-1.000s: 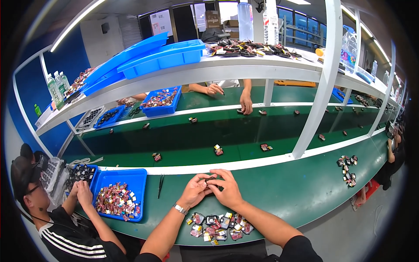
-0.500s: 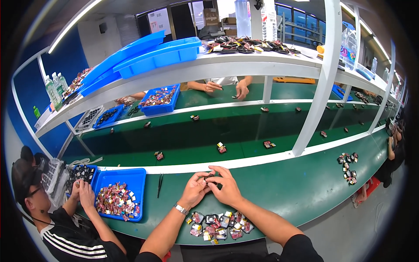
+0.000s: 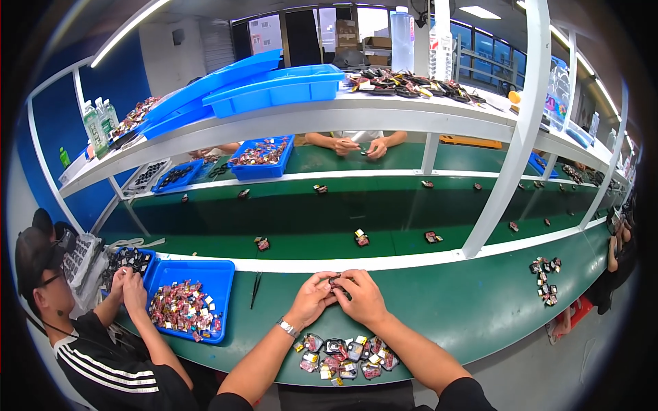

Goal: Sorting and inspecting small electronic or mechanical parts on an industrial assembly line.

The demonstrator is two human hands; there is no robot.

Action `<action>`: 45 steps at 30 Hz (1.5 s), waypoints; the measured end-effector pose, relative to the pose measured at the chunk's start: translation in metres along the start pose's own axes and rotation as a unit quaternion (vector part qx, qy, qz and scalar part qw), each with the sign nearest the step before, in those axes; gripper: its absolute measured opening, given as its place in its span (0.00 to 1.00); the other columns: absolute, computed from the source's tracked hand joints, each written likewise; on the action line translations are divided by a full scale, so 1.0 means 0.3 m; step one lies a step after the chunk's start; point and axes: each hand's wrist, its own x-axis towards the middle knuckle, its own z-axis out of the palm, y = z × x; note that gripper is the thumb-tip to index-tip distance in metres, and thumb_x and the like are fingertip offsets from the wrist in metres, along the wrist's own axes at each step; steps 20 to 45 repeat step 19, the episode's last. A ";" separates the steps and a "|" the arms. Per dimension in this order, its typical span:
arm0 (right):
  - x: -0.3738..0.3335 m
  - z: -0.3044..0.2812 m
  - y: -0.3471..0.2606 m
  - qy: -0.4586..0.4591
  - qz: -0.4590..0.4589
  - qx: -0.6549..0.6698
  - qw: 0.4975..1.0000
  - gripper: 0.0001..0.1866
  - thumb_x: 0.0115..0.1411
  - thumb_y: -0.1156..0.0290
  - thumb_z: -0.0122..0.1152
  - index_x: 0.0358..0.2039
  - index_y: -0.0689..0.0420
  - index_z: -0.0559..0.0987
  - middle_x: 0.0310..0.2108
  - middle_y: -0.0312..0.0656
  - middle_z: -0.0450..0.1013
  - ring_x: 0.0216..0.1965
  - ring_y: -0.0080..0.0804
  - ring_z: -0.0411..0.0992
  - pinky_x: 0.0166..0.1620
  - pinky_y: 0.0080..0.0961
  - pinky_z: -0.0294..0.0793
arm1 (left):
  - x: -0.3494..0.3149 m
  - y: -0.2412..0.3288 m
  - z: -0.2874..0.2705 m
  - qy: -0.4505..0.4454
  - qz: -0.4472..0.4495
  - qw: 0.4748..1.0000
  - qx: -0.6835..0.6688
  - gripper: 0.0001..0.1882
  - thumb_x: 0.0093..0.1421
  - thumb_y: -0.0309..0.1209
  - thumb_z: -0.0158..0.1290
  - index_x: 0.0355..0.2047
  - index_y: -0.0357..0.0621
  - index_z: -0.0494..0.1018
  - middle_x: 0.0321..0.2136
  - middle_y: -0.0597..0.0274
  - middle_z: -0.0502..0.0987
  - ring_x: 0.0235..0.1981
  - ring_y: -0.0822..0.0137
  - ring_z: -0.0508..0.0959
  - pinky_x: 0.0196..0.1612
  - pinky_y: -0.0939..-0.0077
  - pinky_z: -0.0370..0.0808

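Note:
Between my two hands, over the green work surface [image 3: 452, 294], is a small black electronic part [image 3: 335, 282] with a bit of red on it. My left hand [image 3: 310, 301] is closed on its left side, a metal-banded watch on the wrist. On the other side, my right hand [image 3: 362, 299] grips it with bent fingers, which cover much of the part. Just below my wrists lies a cluster of small electronic assemblies [image 3: 347, 356], black casings with red, white and yellow pieces. Black tweezers [image 3: 256, 290] rest to the left of my hands.
At left, a blue tray [image 3: 228, 301] holds many small red and white parts beside a co-worker [image 3: 113, 349] handling something small. Similar assemblies dot the dark green strip [image 3: 308, 236] ahead. A white post [image 3: 510, 137] and shelf [image 3: 425, 122] stand above. More assemblies [image 3: 545, 277] lie right.
My right index finger has curled down toward the part, and both hands stay together on it. The hands of the person across have come closer together. The view has shifted slightly.

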 end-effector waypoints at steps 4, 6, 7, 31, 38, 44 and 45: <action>-0.002 0.004 -0.004 0.003 -0.013 -0.044 0.999 0.08 0.49 0.76 0.65 0.33 0.57 0.80 0.35 0.38 0.72 0.38 0.37 0.72 0.38 0.31 0.76 | -0.001 0.004 0.007 0.005 -0.003 1.000 0.002 0.15 0.66 0.26 0.47 0.53 0.39 0.63 0.46 0.57 0.75 0.49 0.66 0.75 0.55 0.64 0.73; -0.003 0.007 0.003 0.002 -0.015 -0.058 0.998 0.08 0.49 0.76 0.66 0.32 0.57 0.80 0.35 0.39 0.73 0.38 0.37 0.73 0.38 0.31 0.76 | -0.001 0.007 0.019 0.011 -0.005 1.000 0.001 0.15 0.66 0.26 0.47 0.53 0.40 0.63 0.46 0.57 0.75 0.49 0.66 0.75 0.55 0.64 0.73; -0.005 0.008 0.006 -0.005 -0.018 -0.065 0.998 0.08 0.49 0.76 0.66 0.32 0.57 0.80 0.35 0.39 0.72 0.37 0.37 0.73 0.37 0.30 0.76 | -0.002 0.010 0.025 0.017 -0.008 1.000 0.001 0.15 0.66 0.26 0.47 0.53 0.40 0.63 0.45 0.57 0.75 0.48 0.66 0.75 0.55 0.64 0.73; -0.017 0.020 0.017 -0.014 -0.046 -0.097 0.994 0.09 0.51 0.74 0.62 0.34 0.55 0.77 0.35 0.38 0.70 0.39 0.36 0.72 0.32 0.29 0.78 | 0.000 -0.008 0.001 0.020 -0.009 1.000 0.008 0.15 0.66 0.25 0.47 0.53 0.40 0.64 0.46 0.56 0.75 0.48 0.64 0.76 0.55 0.63 0.74; -0.017 0.020 0.017 -0.014 -0.046 -0.097 0.994 0.09 0.51 0.74 0.62 0.34 0.55 0.77 0.35 0.38 0.70 0.39 0.36 0.72 0.32 0.29 0.78 | 0.000 -0.008 0.001 0.020 -0.009 1.000 0.008 0.15 0.66 0.25 0.47 0.53 0.40 0.64 0.46 0.56 0.75 0.48 0.64 0.76 0.55 0.63 0.74; -0.017 0.020 0.017 -0.014 -0.046 -0.097 0.994 0.09 0.51 0.74 0.62 0.34 0.55 0.77 0.35 0.38 0.70 0.39 0.36 0.72 0.32 0.29 0.78 | 0.000 -0.008 0.001 0.020 -0.009 1.000 0.008 0.15 0.66 0.25 0.47 0.53 0.40 0.64 0.46 0.56 0.75 0.48 0.64 0.76 0.55 0.63 0.74; -0.017 0.020 0.017 -0.014 -0.046 -0.097 0.994 0.09 0.51 0.74 0.62 0.34 0.55 0.77 0.35 0.38 0.70 0.39 0.36 0.72 0.32 0.29 0.78 | 0.000 -0.008 0.001 0.020 -0.009 1.000 0.008 0.15 0.66 0.25 0.47 0.53 0.40 0.64 0.46 0.56 0.75 0.48 0.64 0.76 0.55 0.63 0.74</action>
